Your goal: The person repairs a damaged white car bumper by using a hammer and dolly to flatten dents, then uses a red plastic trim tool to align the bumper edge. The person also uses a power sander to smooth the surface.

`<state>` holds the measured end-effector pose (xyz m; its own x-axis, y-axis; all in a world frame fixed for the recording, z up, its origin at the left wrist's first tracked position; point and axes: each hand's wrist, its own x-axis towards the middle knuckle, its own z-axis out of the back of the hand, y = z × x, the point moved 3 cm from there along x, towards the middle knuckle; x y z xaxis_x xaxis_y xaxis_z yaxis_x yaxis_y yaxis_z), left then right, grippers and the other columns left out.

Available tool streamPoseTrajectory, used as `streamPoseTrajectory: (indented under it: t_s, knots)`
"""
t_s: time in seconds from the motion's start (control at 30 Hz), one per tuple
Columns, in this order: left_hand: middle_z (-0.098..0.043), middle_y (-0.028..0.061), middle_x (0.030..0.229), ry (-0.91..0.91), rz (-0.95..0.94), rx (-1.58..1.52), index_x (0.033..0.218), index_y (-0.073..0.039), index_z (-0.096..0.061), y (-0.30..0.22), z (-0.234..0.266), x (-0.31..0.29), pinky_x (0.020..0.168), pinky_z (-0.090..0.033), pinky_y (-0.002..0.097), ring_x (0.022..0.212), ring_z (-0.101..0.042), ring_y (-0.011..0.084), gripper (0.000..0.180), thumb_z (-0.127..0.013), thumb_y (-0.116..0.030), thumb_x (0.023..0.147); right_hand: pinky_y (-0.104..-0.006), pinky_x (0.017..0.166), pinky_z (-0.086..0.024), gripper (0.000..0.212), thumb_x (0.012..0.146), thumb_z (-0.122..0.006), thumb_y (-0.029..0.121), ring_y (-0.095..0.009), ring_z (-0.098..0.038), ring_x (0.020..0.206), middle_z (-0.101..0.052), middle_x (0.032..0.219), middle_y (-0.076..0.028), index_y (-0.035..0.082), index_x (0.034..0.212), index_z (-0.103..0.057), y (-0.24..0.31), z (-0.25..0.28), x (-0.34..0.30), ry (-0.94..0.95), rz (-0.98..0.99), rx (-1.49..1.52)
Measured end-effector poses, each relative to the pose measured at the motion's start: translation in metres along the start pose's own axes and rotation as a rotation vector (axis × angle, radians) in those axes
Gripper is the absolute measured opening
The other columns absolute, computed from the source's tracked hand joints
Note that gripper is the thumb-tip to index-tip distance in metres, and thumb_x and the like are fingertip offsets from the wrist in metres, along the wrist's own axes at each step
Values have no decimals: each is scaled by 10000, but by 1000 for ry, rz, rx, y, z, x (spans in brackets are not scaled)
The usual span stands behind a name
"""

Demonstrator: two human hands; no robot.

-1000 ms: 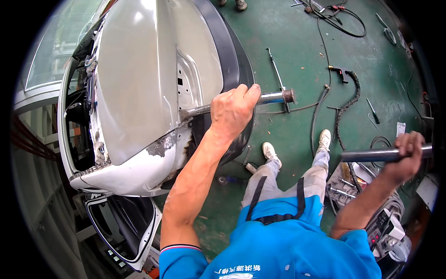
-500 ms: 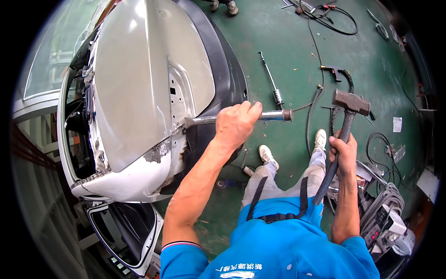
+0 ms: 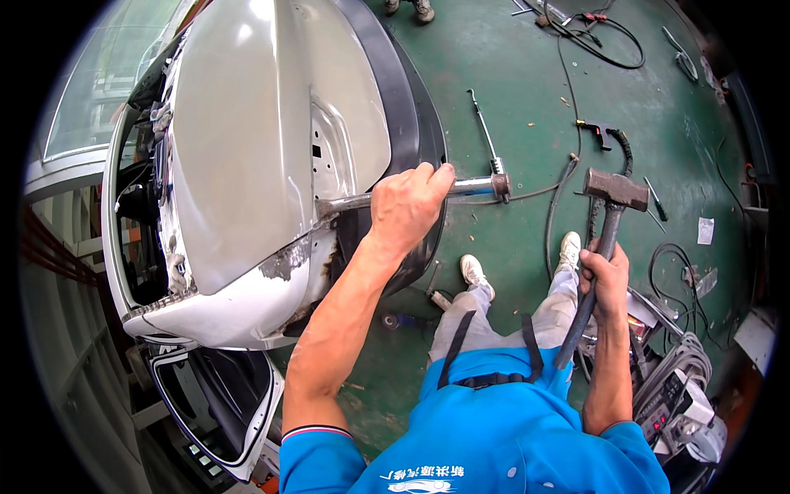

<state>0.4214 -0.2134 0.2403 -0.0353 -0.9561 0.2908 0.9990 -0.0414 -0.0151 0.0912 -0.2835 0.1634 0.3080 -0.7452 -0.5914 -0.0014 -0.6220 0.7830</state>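
Note:
My left hand [image 3: 409, 204] is wrapped round a thick metal bar [image 3: 477, 187] held roughly level. Its left tip meets the car body [image 3: 234, 165] by the recess at the panel's edge, and its flared, rust-brown end points right. In my right hand [image 3: 607, 276] is a sledgehammer [image 3: 607, 226], gripped partway along the dark handle. The hammer's blocky head is up, to the right of the bar's flared end and apart from it. Below the bar's tip, a patch of stripped, scraped paint [image 3: 285, 260] shows on the light-coloured body.
A slide hammer [image 3: 485, 128] lies on the green floor [image 3: 527, 74], with a hose and a black gun-shaped tool [image 3: 597, 133] farther right. A welder-like machine with coiled cables [image 3: 679, 395] stands at lower right. A loose car door [image 3: 218, 403] is at lower left; someone's shoes [image 3: 411, 8] show at the top.
The bar's tip has shifted slightly up and left along the car body, with my left hand moving along. The sledgehammer's head has dropped a little and moved slightly left.

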Motion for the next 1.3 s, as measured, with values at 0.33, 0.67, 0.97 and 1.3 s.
streamPoseTrajectory:
  t_s: [0.33, 0.67, 0.97, 1.3]
  knots:
    - [-572, 38, 734, 33, 49, -25, 1024, -125, -676, 3, 3, 1, 520, -487, 389, 622, -640, 248, 220, -737, -67, 819, -225, 390, -351, 159, 917, -679, 110, -81, -473, 471, -506, 685, -3, 41, 987, -554, 68, 48, 0, -75, 314, -10]
    - [-569, 47, 732, 56, 14, -74, 1028, -112, -684, -6, 0, 7, 534, -494, 402, 619, -638, 251, 250, -736, -59, 789, -255, 433, -408, 213, 865, -724, 141, -113, -548, 494, -556, 651, -4, 52, 866, -530, -24, -9, 9, -25, 634, -688]
    - [-540, 36, 714, 80, -40, -113, 998, -124, -689, -33, -18, 3, 519, -495, 379, 620, -638, 224, 214, -728, -82, 791, -249, 359, -372, 202, 859, -713, 77, -98, -452, 411, -492, 621, -23, 36, 870, -516, 36, -5, -5, 82, 79, 125]
    - [-608, 40, 765, 122, 34, -32, 1042, -132, -682, 1, 0, 3, 549, -510, 410, 652, -659, 273, 262, -739, -68, 795, -241, 365, -370, 203, 860, -711, 83, -94, -447, 398, -497, 615, -25, 38, 866, -514, 30, 5, -3, 40, 70, 75]
